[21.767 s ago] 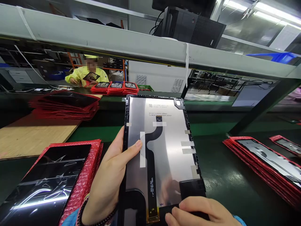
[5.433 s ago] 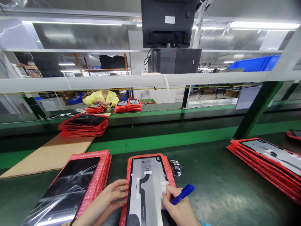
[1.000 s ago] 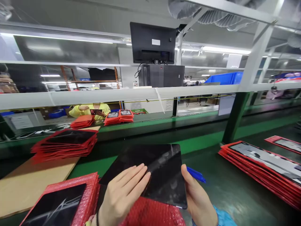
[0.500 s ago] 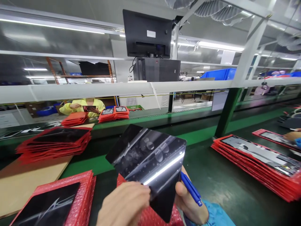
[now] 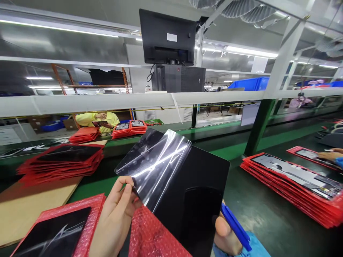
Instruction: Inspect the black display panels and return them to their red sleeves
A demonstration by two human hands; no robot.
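A black glossy panel (image 5: 198, 189) is tilted up in front of me, its right edge gripped by my right hand (image 5: 227, 232). A blue pen (image 5: 235, 225) is also tucked in that hand. Between thumb and fingers my left hand (image 5: 115, 214) pinches the edge of a clear film (image 5: 160, 160), which is lifted and curled over the panel's left part. The panel's right part shows bare and dark. Beneath the panel lies a red bubble-wrap sheet (image 5: 152, 232).
At the lower left a red bubble-wrap pouch (image 5: 93, 221) bears a black panel; behind it is a red stack (image 5: 61, 167) on a board. More red-wrapped parts (image 5: 292, 182) lie right. Another person's hand (image 5: 329, 155) is far right; a person in yellow (image 5: 112, 119) works opposite.
My left hand has moved left and up with the film's edge, peeling the film back from the panel's right part. The panel and my right hand have shifted right.
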